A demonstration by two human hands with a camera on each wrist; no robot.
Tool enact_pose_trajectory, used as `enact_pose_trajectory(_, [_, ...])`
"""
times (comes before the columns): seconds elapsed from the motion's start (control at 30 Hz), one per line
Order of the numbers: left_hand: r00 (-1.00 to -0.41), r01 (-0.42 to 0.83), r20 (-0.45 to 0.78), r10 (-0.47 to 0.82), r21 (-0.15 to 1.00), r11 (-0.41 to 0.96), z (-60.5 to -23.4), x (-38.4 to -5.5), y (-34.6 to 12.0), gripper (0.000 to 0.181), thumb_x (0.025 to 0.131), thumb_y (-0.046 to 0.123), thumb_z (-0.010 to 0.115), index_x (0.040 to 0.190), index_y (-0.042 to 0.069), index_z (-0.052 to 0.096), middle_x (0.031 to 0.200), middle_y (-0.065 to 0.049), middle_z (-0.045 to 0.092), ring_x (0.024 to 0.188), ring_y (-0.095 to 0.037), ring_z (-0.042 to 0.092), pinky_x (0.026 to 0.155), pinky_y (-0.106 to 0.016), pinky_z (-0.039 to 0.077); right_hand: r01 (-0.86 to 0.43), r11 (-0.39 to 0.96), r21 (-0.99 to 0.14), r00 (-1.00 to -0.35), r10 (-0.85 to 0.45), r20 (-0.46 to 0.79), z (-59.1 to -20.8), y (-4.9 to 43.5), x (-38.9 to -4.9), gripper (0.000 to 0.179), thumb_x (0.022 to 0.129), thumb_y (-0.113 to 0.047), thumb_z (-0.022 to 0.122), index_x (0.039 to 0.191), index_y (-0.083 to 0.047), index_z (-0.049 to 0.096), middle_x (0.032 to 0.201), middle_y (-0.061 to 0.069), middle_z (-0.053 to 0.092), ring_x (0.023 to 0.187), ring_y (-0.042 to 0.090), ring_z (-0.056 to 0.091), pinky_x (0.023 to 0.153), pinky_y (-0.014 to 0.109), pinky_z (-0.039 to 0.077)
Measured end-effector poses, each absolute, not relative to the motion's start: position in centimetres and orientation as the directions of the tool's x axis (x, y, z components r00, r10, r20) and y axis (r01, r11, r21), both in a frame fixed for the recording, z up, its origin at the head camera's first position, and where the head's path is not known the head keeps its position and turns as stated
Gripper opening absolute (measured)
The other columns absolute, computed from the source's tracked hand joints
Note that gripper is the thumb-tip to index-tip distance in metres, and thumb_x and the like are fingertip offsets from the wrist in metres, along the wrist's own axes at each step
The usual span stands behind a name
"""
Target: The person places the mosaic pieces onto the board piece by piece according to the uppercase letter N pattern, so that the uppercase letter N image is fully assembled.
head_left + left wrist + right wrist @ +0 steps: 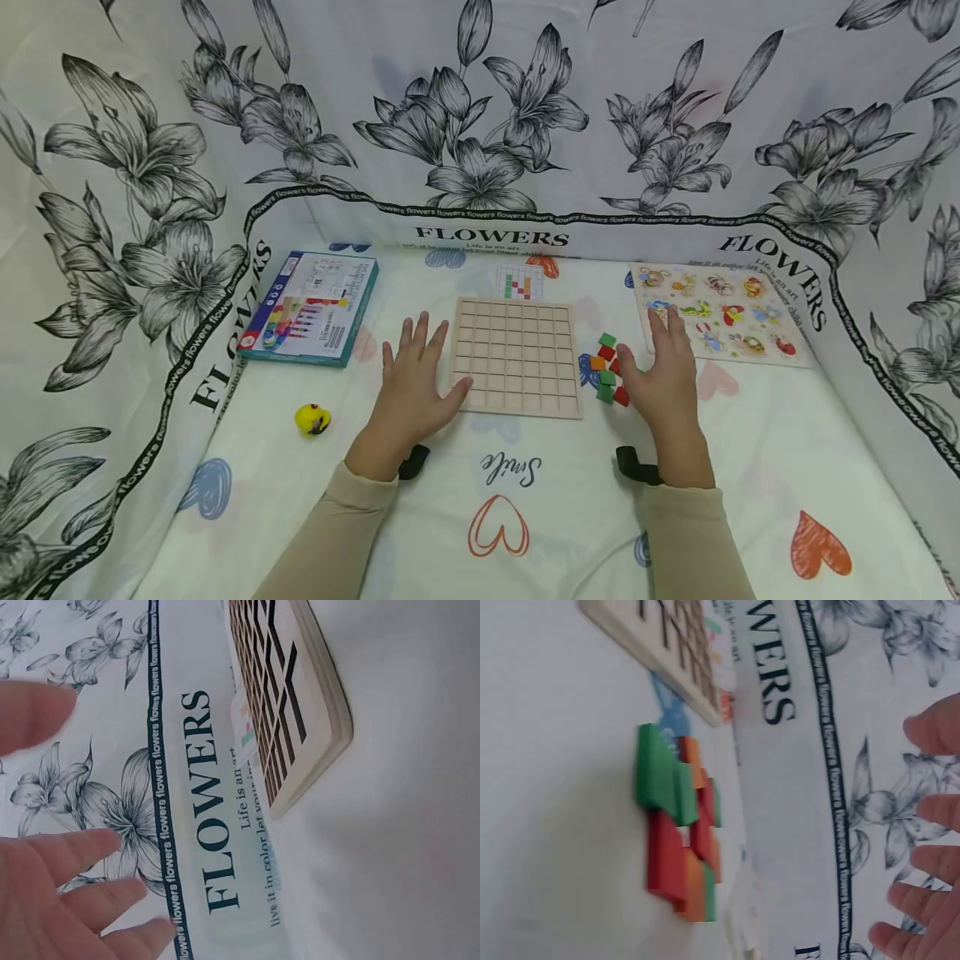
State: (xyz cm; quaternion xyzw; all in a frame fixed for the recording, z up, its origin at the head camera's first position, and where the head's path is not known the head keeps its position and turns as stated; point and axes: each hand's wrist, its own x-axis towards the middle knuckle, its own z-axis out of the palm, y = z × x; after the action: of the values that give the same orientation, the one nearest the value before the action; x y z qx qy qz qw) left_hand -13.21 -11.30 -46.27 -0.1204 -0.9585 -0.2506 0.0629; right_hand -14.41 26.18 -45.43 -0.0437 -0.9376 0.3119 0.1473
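the left hand (415, 385) hovers, fingers spread and holding nothing, by the left side of the wooden grid board (516, 357) on the white cloth (573, 517), while the right hand (666, 383), fingers extended and empty, hovers beside the coloured tiles (607, 378) right of the board.

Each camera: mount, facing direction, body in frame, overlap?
Head: worn on head, facing forward-down at the grid board; left hand, right hand, sleeves show.
Left wrist: worn there, facing past the board's corner toward flowered fabric; fingers, thumb show.
Right wrist: worn there, facing coloured tiles, board corner, fabric; fingertips show.
Both wrist views share board and FLOWERS lettering.
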Motion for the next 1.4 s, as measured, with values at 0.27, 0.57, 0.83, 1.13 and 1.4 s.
enact_pose_trajectory(0.27, [-0.98,0.199,0.117,0.162,0.654,0.73,-46.3,-13.3,-11.7,0.029,0.108,0.026,0.066,0.131,0.011,0.076,0.133,-0.009,0.077,0.124,-0.031,0.072,0.108,-0.052,0.058,0.008,0.812,-0.584,-0.976,0.133,0.172,-42.6,27.6,-15.7,0.046,0.11,-0.023,0.06,0.154,-0.008,0.06,0.151,0.021,0.06,0.128,0.041,0.062,0.106,0.063,0.056])
enact_pose_trajectory(0.57, [-0.922,0.248,-0.085,0.378,0.62,0.744,-48.0,-13.5,-11.2,0.067,0.103,0.031,0.075,0.16,0.002,0.052,0.178,-0.02,0.031,0.166,-0.045,0.027,0.133,-0.065,0.027,0.223,0.828,-0.514,-0.946,0.056,-0.319,-45.4,29.6,-18.7,0.057,0.11,-0.031,0.061,0.158,0.0,0.052,0.149,0.029,0.058,0.126,0.045,0.059,0.109,0.064,0.054])
enact_pose_trajectory(0.83, [-0.927,0.253,-0.107,0.36,0.528,0.81,-49.1,-13.4,-10.5,0.066,0.102,0.034,0.077,0.159,0.008,0.056,0.173,-0.012,0.044,0.165,-0.041,0.031,0.133,-0.064,0.027,0.232,0.822,-0.521,-0.952,0.082,-0.295,-47.1,29.3,-18.4,0.05,0.108,-0.028,0.063,0.147,0.003,0.062,0.144,0.029,0.056,0.124,0.045,0.056,0.111,0.065,0.051])
enact_pose_trajectory(1.13, [-0.938,0.273,-0.049,0.344,0.51,0.816,-49.1,-13.2,-10.4,0.062,0.1,0.028,0.081,0.155,0.008,0.061,0.168,-0.011,0.052,0.162,-0.041,0.038,0.132,-0.063,0.031,0.263,0.796,-0.544,-0.953,0.128,-0.273,-48.0,29.2,-18.5,0.043,0.108,-0.028,0.064,0.141,0.001,0.066,0.145,0.027,0.057,0.12,0.042,0.055,0.109,0.062,0.053])
enact_pose_trajectory(1.4, [-0.942,0.281,-0.016,0.335,0.509,0.814,-49.2,-13.0,-10.5,0.058,0.101,0.028,0.079,0.153,0.009,0.063,0.17,-0.015,0.047,0.161,-0.041,0.04,0.13,-0.064,0.033,0.284,0.759,-0.586,-0.954,0.16,-0.255,-47.8,29.0,-18.4,0.035,0.108,-0.025,0.066,0.135,-0.003,0.062,0.127,0.021,0.064,0.105,0.035,0.058,0.087,0.042,0.057])
